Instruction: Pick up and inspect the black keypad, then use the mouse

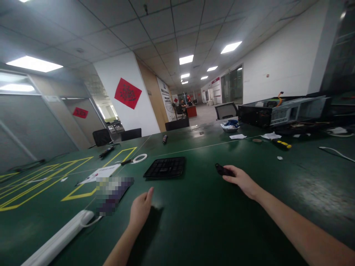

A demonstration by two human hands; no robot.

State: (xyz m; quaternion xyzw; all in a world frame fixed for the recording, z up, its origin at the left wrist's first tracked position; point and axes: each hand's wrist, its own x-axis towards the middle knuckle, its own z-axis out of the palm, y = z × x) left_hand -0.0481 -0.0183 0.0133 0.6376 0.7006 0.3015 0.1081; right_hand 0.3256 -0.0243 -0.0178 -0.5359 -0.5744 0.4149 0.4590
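Note:
My right hand (pixel 240 179) is closed around a small black object (pixel 222 169) with a rounded end, held above the green table; its exact kind is unclear. My left hand (pixel 141 208) hovers over the table with its thumb raised and apart, and I see nothing in it. The other left fingers are mostly hidden behind the hand. Between and beyond both hands lies a black square tray-like panel (pixel 165 168) with a grid pattern. To the left of my left hand sits a purple item (pixel 119 195), partly pixelated.
A white power strip (pixel 58 238) lies at the left front. Farther back are a white cable coil (pixel 139 159), a paper sheet (pixel 101 173) and a small dark cylinder (pixel 165 139). At right stand a bowl (pixel 230 128), a yellow-black tool (pixel 282 144) and an open computer case (pixel 283 111).

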